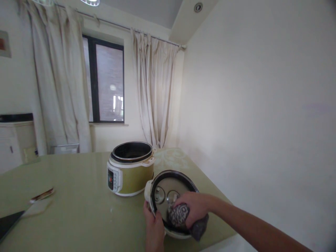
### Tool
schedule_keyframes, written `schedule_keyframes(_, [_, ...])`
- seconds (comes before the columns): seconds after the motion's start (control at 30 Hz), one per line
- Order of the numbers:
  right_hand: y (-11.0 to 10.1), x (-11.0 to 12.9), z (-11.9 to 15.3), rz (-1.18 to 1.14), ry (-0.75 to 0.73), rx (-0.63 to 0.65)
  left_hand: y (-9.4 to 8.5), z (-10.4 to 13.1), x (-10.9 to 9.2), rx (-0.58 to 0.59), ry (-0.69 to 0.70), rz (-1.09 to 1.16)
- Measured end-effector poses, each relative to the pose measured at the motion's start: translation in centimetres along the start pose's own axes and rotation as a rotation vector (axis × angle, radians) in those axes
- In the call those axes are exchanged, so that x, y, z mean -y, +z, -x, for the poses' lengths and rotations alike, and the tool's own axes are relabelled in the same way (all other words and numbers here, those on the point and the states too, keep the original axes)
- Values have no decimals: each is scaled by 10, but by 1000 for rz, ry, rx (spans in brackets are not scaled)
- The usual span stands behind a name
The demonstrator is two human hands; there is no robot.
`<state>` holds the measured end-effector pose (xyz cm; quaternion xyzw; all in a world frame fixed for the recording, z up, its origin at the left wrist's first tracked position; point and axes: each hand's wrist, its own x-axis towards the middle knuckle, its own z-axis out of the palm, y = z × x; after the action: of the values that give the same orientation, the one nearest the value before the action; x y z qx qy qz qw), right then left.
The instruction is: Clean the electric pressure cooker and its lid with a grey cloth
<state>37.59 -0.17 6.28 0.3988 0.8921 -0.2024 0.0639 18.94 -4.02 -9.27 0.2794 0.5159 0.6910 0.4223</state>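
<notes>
Tilted up near the table's right edge is a pressure cooker lid (pixel 168 185), its metal underside and dark sealing ring facing me. My left hand (pixel 154 225) grips the lid's rim at the lower left, thumb on the near side. In my right hand (pixel 195 208) is a bunched grey patterned cloth (pixel 180 215), pressed against the lower right of the lid's inside. Part of the lid is hidden behind that hand and the cloth. Behind the lid, to the left, stands the electric pressure cooker (pixel 136 178), lidless, with a dark inner pot (pixel 133 151) in it.
The glossy pale green table (pixel 78 210) carries everything. At its left lies a dark blade-shaped object (pixel 12 222), beside a thin brownish piece (pixel 42 195). A white wall (pixel 262 122) rises close on the right. Curtains (pixel 157 91) and a window (pixel 109 80) are at the back.
</notes>
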Motion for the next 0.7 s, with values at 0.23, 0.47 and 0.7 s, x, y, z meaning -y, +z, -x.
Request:
schedule_keyframes(0.23, [1,15,-19,66,-24,-16,-21,-5,5,-9,-92,58])
schedule_keyframes(0.47, [-45,18,-48,586,166,-120,-31,-10,14,40,-77,39])
schedule_keyframes(0.7, [-25,35,-96,671,-251,-307,-42,-25,26,18,-16,-115])
